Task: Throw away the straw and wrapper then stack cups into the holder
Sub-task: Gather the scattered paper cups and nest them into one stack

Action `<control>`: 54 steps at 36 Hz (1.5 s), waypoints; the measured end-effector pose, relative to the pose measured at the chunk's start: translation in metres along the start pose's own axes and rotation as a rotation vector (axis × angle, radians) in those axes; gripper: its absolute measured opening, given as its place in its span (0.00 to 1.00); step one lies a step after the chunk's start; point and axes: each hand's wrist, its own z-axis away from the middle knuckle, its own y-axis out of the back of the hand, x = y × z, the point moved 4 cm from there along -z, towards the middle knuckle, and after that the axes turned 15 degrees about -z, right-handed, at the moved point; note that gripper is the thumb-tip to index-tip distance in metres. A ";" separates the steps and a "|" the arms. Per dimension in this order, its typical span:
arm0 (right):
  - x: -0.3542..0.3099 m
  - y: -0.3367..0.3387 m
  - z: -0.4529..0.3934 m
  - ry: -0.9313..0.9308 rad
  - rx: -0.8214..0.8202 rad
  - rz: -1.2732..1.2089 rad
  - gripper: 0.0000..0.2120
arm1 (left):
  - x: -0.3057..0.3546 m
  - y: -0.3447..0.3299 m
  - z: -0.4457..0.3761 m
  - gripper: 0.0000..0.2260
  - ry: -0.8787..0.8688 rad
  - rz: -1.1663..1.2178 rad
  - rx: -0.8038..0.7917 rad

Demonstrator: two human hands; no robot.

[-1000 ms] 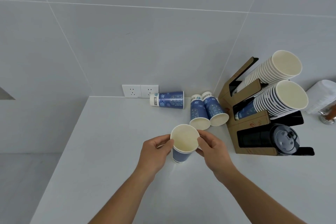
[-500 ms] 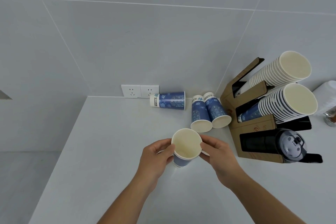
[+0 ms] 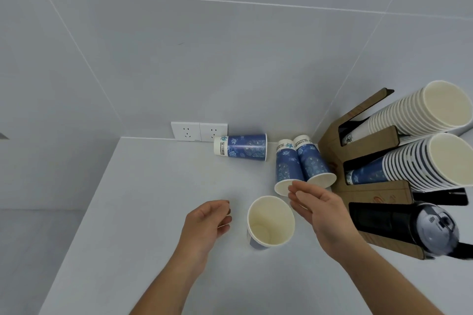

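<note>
Standing upright on the desk (image 3: 153, 212), the cup (image 3: 270, 221), between both hands, left (image 3: 207, 222) loosely curled, right (image 3: 320, 210) spread, neither grasping. Holder (image 3: 371, 192) at three o'clock. Risk: knocking the light cup over, or the two lying cups (image 3: 299, 163) at twelve o'clock rolling.

Drinks station or café-style service counter, most likely. Indicated by: cardboard cup holder (image 3: 368, 192) loaded with long nested stacks of paper cups (image 3: 419, 161) and black lids (image 3: 432, 230); loose blue printed cups (image 3: 243, 147) lying on a plain white countertop (image 3: 133, 212); large grey wall tiles (image 3: 204, 64); double wall socket (image 3: 199, 131) mounted at counter level.
</note>
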 end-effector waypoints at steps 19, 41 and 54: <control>-0.012 -0.067 -0.106 -0.029 0.010 0.193 0.08 | 0.065 0.012 -0.126 0.02 -0.096 -0.210 0.128; 0.002 -0.084 -0.160 0.061 0.025 0.513 0.11 | 0.071 -0.003 -0.179 0.11 -0.046 -0.302 0.095; -0.016 -0.089 -0.128 0.149 -0.026 0.497 0.09 | 0.055 0.002 -0.155 0.07 -0.047 -0.138 0.169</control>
